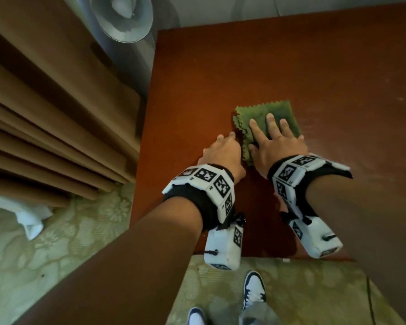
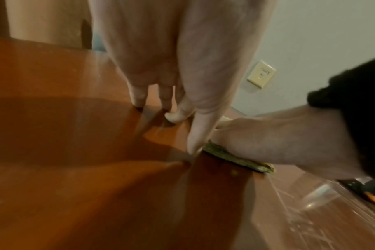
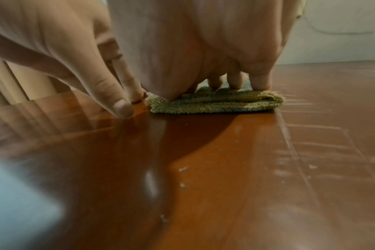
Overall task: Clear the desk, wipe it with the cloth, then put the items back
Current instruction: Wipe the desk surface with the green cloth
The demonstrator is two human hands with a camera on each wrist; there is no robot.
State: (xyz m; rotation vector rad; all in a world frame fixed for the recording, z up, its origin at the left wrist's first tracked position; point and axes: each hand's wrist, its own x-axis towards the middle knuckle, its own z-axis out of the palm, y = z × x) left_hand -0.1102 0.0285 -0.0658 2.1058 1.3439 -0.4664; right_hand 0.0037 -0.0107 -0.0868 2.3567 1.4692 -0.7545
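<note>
Pressing nearly straight fingertips onto the glossy reddish-brown wooden desk (image 1: 314, 66), the left hand (image 1: 223, 151) sat just left of the folded green zigzag-edged cloth (image 1: 267, 111), gripping nothing. The right hand (image 1: 279, 146) lay flat on top of that cloth, fingers spread straight, pinning it to the desk.

My right hand (image 1: 277, 146) lies flat on the green cloth (image 1: 256, 111), middle of the frame.
On my feed the fingers are spread and straight over the folded cloth, which sits on the red-brown desk (image 1: 314, 66). My left hand (image 1: 223, 153) rests on bare wood just beside the cloth's zigzag left edge; I cannot tell whether it touches. Both wrists carry white bands (image 1: 206, 181) with black square markers. Brown curtain (image 1: 45, 113) folds fill the left side, patterned carpet (image 1: 56, 242) runs along the bottom, and two white-and-dark shoes (image 1: 253, 287) show at bottom centre.
</note>
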